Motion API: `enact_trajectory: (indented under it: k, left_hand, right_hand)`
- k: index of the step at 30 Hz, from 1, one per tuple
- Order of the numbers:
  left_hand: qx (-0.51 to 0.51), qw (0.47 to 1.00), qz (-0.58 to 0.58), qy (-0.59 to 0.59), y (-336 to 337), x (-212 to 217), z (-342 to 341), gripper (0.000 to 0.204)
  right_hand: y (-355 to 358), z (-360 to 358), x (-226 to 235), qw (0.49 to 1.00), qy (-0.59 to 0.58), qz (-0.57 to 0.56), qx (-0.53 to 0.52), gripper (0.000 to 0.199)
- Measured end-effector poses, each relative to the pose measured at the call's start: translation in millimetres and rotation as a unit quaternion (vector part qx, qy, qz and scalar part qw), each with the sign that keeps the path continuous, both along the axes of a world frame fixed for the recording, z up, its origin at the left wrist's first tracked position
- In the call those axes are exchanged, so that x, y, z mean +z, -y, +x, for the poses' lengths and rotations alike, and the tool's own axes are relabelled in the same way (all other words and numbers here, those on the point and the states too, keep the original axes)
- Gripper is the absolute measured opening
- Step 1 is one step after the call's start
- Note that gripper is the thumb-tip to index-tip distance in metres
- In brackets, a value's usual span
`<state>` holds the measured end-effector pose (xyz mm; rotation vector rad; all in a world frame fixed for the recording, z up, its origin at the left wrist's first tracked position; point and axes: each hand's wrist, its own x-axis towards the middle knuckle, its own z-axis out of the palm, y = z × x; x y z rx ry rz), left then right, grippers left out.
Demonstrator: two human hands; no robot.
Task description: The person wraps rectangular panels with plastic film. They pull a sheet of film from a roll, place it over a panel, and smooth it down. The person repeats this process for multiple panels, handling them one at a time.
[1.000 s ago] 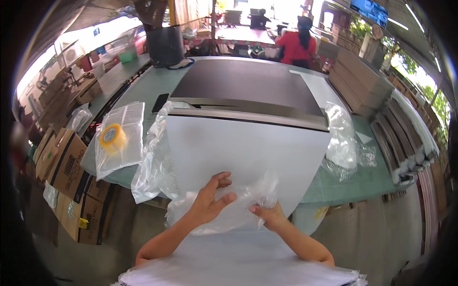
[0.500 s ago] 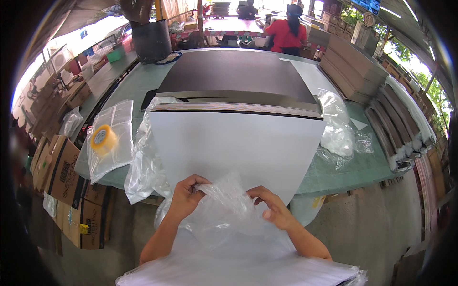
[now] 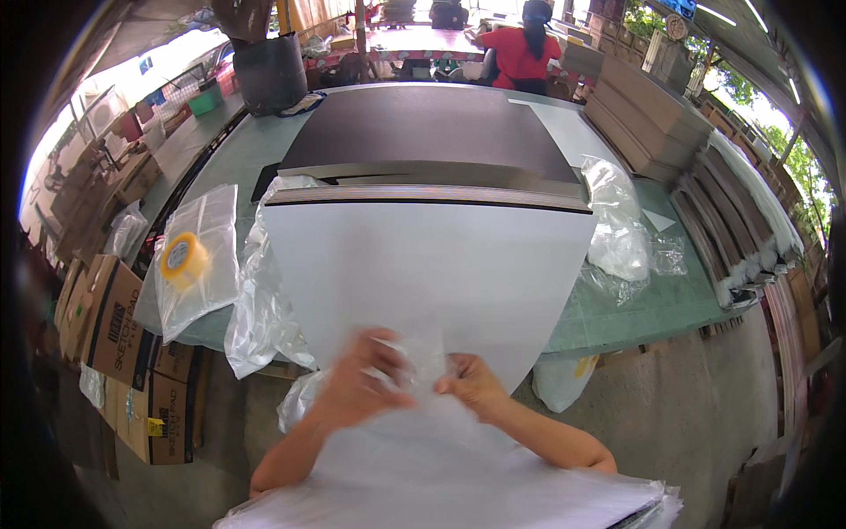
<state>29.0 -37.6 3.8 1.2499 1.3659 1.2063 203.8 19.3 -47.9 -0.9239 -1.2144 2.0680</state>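
A yellow-and-clear roll of packing tape [image 3: 183, 262] is lying on a flat clear plastic bag [image 3: 218, 225] at the left of the green-topped table [image 3: 608, 322]. Below that side, printed brown cardboard cartons [image 3: 119, 322] are standing near the floor, one bearing a small yellow label [image 3: 156, 427]. A large black round pot [image 3: 271, 75] is sitting by the table's far left corner. At the right, a tall stack of flat brown cardboard [image 3: 639, 119] is resting beside grey-brown, plastic-edged bundles [image 3: 736, 229]. Beyond, a person in a red top [image 3: 518, 55] is facing away.
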Motion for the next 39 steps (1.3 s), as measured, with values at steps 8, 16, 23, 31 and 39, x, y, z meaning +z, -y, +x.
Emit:
enact_trajectory:
  k: [8,16,23,31,39]
  left_hand:
    - [0.051,0.995,-0.053,-0.064,-20,-17,-6,0.03]
    - [-0.035,0.901,-0.074,-0.427,75,-184,-119,0.027]
    - [0.464,0.674,0.026,-0.574,172,-172,-267,0.021]
    - [-0.079,0.964,0.149,-0.204,-3,2,-42,0.012]
    - [0.052,0.939,0.129,-0.314,-18,-28,-75,0.013]
  right_hand:
    - [-33,31,5,0.991,-0.056,0.02,-0.123,0.017]
    - [-66,76,29,0.972,-0.206,0.025,-0.113,0.013]
    - [-65,93,31,0.993,-0.084,0.006,-0.088,0.012]
    - [-37,1,57,0.987,-0.099,0.084,0.09,0.017]
    - [-53,46,55,0.889,-0.402,-0.206,0.072,0.023]
